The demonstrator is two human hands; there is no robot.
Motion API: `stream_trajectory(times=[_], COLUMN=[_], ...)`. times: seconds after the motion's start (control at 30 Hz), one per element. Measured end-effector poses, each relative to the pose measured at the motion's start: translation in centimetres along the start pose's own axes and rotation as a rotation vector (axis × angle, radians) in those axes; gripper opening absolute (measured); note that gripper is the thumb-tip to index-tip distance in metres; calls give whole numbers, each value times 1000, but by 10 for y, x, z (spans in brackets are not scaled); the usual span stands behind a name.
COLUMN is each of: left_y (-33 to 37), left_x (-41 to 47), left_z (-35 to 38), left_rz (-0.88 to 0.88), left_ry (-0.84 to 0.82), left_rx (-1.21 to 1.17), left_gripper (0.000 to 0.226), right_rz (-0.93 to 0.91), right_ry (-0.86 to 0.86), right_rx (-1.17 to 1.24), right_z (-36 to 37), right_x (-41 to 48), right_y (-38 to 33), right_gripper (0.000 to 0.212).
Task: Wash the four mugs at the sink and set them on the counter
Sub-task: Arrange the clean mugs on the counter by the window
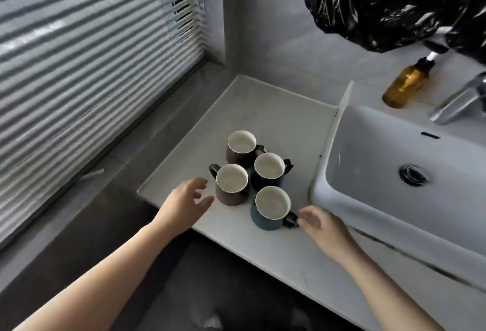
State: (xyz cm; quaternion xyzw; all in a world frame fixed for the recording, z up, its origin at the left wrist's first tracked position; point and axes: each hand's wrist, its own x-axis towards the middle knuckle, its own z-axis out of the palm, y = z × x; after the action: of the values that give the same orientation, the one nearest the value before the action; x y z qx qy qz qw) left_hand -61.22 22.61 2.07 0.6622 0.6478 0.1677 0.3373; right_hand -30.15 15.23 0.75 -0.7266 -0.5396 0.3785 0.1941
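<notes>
1. The counter (273, 110) ends in a front edge just under my wrists. Its left edge runs along the sill below the blinds (92, 68), and its right side butts against the raised rim of the sink (324, 170).
2. A strip of counter shows between the mugs and the sink rim, and more of it runs back to the wall corner. Dark floor (210, 278) lies below the front edge, between my forearms.
3. The counter is pale and flat and the walls are light. A black bag (394, 2) hangs above the sink's far side. A brown bottle (405, 86) stands behind the basin beside the tap (457, 104), and the drain (413, 175) sits in the basin floor.
4. All four mugs stand upright in a tight cluster on the counter, just left of the sink: the far brown mug (236, 157), the far teal mug (267, 182), the near brown mug (228, 195) and the near teal mug (264, 219).
5. My left hand (184, 199) is spread wide and holds nothing. Its fingertips are just beside the near brown mug, on its left.
6. My right hand (322, 228) is loosely open and holds nothing. Its fingertips are at the handle (290, 221) of the near teal mug, which points right toward the sink — I cannot tell whether they touch.
</notes>
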Motion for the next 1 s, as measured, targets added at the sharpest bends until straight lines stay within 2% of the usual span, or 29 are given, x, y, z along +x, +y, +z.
stream_trajectory(times=[0.1, 0.23, 0.3, 0.4, 0.57, 0.6, 0.73, 0.83, 1.0], left_y=[9, 6, 5, 7, -6, -11, -28, -35, -34], left_x=[28, 65, 76, 84, 83, 79, 60, 44, 27], left_z=[-16, -22, -20, -17, -16, -14, -5, 4, 22], left_rz=[104, 198, 177, 154, 161, 146, 59, -28, -222], left_ry=[-43, -246, -307, -295, -301, -313, -281, -285, -267], left_rx=[66, 195, 219, 244, 347, 354, 239, 107, -226], left_gripper=[67, 85, 79, 56, 33, 29, 20, 22, 18], right_rz=[28, 105, 121, 107, 102, 99, 107, 119, 168], right_ry=[8, 61, 48, 22, 7, 4, 16, 16, -39], right_rx=[-11, 11, 23, -49, -99, -103, -76, -35, 74], right_z=[9, 16, 14, 16, 21, 23, 29, 31, 44], right_x=[3, 6, 6, 8, 8, 8, 7, 6, 4], right_y=[-7, -6, -6, -3, -6, -6, -8, -7, -6], right_gripper=[19, 27, 32, 30, 8, 10, 16, 17, 18])
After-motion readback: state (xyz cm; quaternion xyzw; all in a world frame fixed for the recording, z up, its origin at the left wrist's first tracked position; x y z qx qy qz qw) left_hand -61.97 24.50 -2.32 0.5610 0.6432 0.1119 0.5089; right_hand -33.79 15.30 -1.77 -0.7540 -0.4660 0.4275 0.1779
